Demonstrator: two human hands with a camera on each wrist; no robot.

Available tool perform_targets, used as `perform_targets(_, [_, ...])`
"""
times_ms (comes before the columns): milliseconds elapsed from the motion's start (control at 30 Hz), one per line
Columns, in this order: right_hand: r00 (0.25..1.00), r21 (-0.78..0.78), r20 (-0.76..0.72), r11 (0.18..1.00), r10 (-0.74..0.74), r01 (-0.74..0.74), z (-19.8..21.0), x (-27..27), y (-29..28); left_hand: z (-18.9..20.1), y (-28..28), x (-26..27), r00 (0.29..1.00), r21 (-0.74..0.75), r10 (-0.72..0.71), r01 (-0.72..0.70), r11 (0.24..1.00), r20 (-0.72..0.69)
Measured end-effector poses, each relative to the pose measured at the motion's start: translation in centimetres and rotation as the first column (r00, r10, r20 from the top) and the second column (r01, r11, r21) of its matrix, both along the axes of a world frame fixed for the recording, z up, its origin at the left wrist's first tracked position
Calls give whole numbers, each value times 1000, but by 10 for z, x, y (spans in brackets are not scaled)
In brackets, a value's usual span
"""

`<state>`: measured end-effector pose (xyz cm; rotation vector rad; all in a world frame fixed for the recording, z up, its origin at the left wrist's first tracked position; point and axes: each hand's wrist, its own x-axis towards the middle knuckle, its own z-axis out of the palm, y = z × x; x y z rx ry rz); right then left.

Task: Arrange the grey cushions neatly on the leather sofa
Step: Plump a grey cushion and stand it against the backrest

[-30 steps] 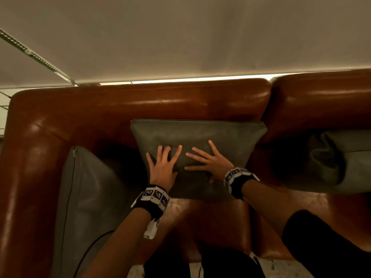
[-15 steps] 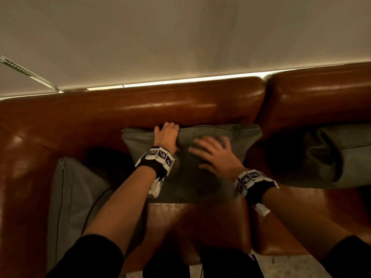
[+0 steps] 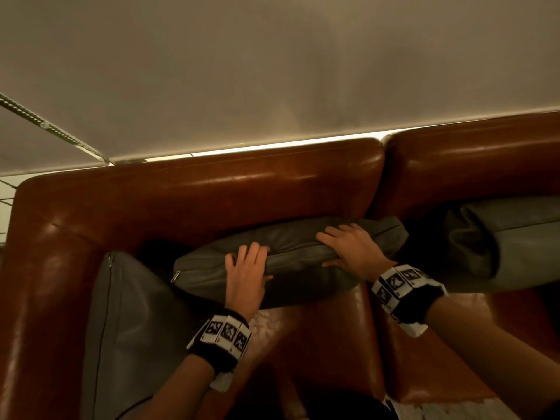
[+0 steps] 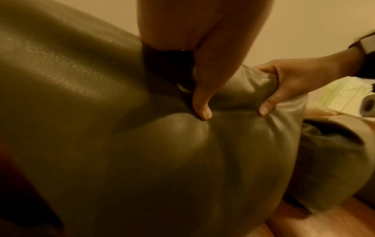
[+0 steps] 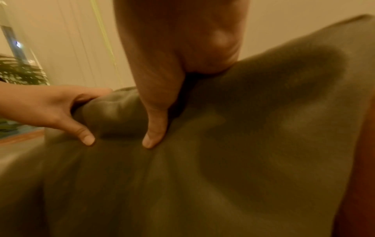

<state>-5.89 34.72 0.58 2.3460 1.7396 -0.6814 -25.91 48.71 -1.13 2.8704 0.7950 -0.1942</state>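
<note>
On the sofa (image 3: 212, 189), left hand (image 3: 245, 277) and right hand (image 3: 353, 251) both gripped the cushion's (image 3: 297, 268) top edge, seemingly lifted.

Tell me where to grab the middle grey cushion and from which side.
Grip the middle cushion along its zippered top edge, reaching down from the front, as the left hand and right hand do. It stands on edge against the sofa back, so that bulging seam is probably the easiest part to grip.
</note>
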Motion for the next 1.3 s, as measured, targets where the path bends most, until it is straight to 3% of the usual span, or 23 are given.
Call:
perform_targets(200, [985,-105,9,980,-171,171,-13,-13,2,-2,13,10,982,-115,6,-29,993,-191])
perform_targets(267, [985,-93,-6,981,-174,173,-9,-7,-10,1,22,-2,977,-128,73,-100,987,-201])
perform_targets(333, [948,-16,-4,948,-319,318,-3,2,-29,4,31,-23,960,-138,231,-253,957,-160])
perform_targets(367, [880,58,-13,878,-475,475,2,6,-38,6,35,-35,927,-161,350,-369,916,-134])
perform_targets(400, [767,118,-41,759,-641,641,3,12,-49,7,39,-46,868,-213,484,-497,842,-113])
perform_targets(467, [460,46,-150,459,-875,887,2,23,-67,12,43,-58,691,-391,721,-679,621,-55])
perform_targets(533, [130,-161,-345,195,-929,967,-7,30,-83,19,45,-55,496,-593,868,-702,396,-8])
perform_targets(567, [0,-209,-456,106,-890,972,-9,30,-84,22,46,-48,388,-663,922,-695,279,-18])
perform_targets(600, [-44,-191,-531,69,-847,979,-9,26,-83,24,49,-40,288,-698,956,-696,167,-59])
perform_targets(633, [-18,-132,-562,68,-827,989,-8,22,-78,26,51,-33,225,-700,968,-710,85,-111])
perform_targets(667, [71,-41,-558,113,-827,993,-5,16,-72,27,53,-28,210,-677,965,-735,50,-156])
perform_targets(733, [279,124,-520,252,-807,960,-3,8,-67,22,60,-25,263,-623,951,-775,108,-163])
perform_targets(800, [361,214,-489,292,-794,932,0,8,-74,18,68,-31,357,-619,931,-749,235,-78])
perform_targets(867, [337,242,-467,249,-818,938,-1,15,-87,16,71,-36,433,-620,901,-705,344,7])
perform_targets(967, [249,183,-440,186,-863,965,-8,14,-93,9,71,-37,461,-570,884,-748,340,-79])
perform_targets(1067, [243,174,-456,182,-856,968,-17,18,-89,3,80,-28,543,-468,802,-792,391,-250])
perform_targets(1200, [197,71,-499,186,-844,980,-13,42,-82,5,91,-16,603,-459,744,-769,445,-289])
perform_targets(1233, [205,69,-489,197,-848,978,-11,42,-75,7,88,-12,618,-459,740,-756,466,-266])
perform_targets(1267, [265,111,-473,241,-840,964,-9,37,-65,7,82,-9,634,-451,743,-740,500,-216])
perform_targets(1300, [371,177,-449,327,-813,928,-8,27,-54,8,73,-6,646,-437,750,-720,538,-142])
